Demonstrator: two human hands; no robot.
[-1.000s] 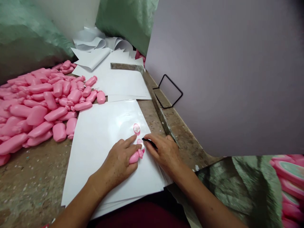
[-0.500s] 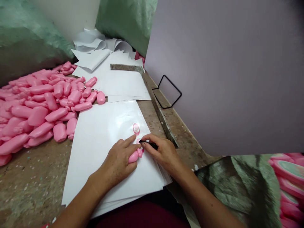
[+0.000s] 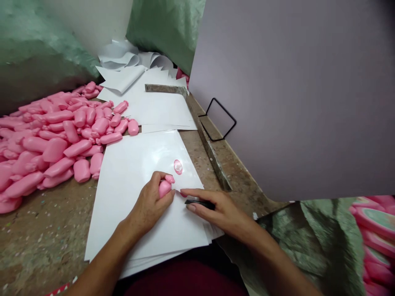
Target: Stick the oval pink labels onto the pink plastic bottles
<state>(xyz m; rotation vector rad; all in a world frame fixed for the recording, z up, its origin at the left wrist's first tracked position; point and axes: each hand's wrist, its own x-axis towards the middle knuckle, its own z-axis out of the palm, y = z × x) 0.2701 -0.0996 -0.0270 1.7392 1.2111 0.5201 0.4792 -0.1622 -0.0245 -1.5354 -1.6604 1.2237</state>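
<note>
My left hand (image 3: 147, 207) is wrapped round a small pink plastic bottle (image 3: 164, 188), its neck and cap end sticking out above the fingers. It sits just over a stack of white sheets (image 3: 126, 176). Close by on the right, my right hand (image 3: 226, 211) grips a slim black tool (image 3: 199, 203) between thumb and fingers; the tool's exact kind is unclear. A small pink label piece shows by the right index fingertip, partly hidden. Further up the top sheet lies an oval pink-and-white sticker (image 3: 178, 167), touched by neither hand.
A big heap of pink bottles (image 3: 55, 150) covers the left of the worn tabletop (image 3: 40, 230). More white sheets (image 3: 160, 107) lie behind, beside a metal strip (image 3: 212, 156). A grey panel (image 3: 290, 98) rises at right with a black wire stand (image 3: 217, 119). Labelled pink bottles (image 3: 376, 230) fill a green bag (image 3: 308, 238).
The left hand has lifted and turned the bottle, moving slightly left, its fingers now curled round it. The right hand with the black tool has drawn back toward me and right, its fingers spread wider.
</note>
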